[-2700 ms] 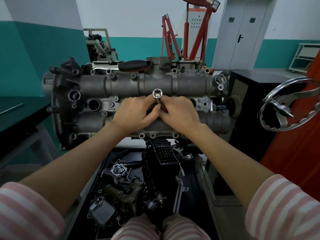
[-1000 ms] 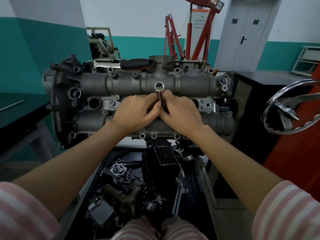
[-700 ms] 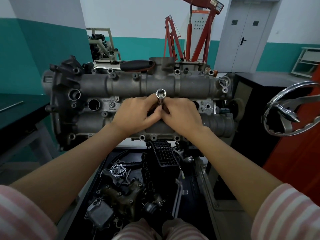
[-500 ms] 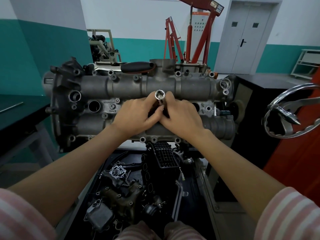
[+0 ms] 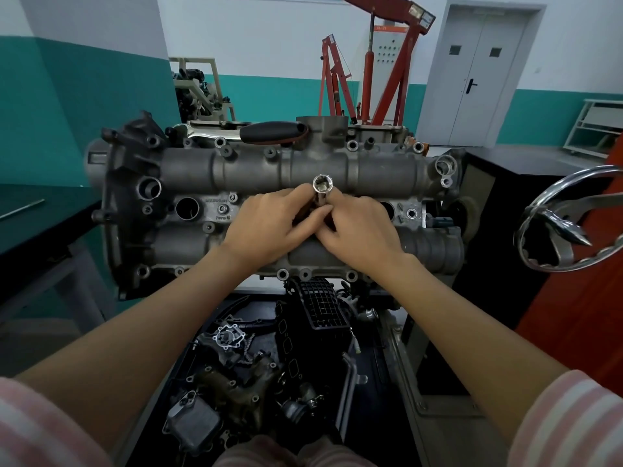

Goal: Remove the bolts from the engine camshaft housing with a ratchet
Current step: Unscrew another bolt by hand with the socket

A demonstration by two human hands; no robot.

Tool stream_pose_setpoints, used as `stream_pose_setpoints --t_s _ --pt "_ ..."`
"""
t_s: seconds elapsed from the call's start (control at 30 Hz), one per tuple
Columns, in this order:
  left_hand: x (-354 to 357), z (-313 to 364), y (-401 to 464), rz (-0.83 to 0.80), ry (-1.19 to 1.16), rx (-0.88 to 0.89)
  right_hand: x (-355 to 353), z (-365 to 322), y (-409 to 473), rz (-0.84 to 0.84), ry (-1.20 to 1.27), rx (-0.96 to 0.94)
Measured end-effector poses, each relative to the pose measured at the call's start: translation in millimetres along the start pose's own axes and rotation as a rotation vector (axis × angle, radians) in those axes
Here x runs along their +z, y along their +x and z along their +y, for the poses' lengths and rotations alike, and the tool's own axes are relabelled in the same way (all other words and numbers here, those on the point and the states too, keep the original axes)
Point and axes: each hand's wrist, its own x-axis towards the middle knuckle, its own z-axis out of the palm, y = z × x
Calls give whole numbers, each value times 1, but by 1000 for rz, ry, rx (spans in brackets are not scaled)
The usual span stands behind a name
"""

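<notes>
Both hands meet at the middle of the camshaft housing (image 5: 269,170), and between them stands a long socket (image 5: 322,192) with its open end turned up toward the camera. The left hand (image 5: 269,227) and the right hand (image 5: 359,230) have their fingers curled and pressed together around the lower part of the socket, pinching it from two sides; what its lower end sits on is hidden by the fingers. Compared with the frames before, very little has changed: the hands keep the same place on the housing, and the socket only leans and turns a little from one frame to the next. I judge that a bolt is being turned out by hand with the socket alone, so it is probably already loose. The ratchet (image 5: 273,132), with its black handle, lies untouched on the far edge of the housing. Several bolts still sit along the near edge of the housing.
</notes>
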Motion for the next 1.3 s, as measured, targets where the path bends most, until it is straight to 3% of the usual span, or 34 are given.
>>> stream_pose_setpoints --t_s 1.3 --pt "1 0 -1 15 14 38 0 -1 -1 4 20 -2"
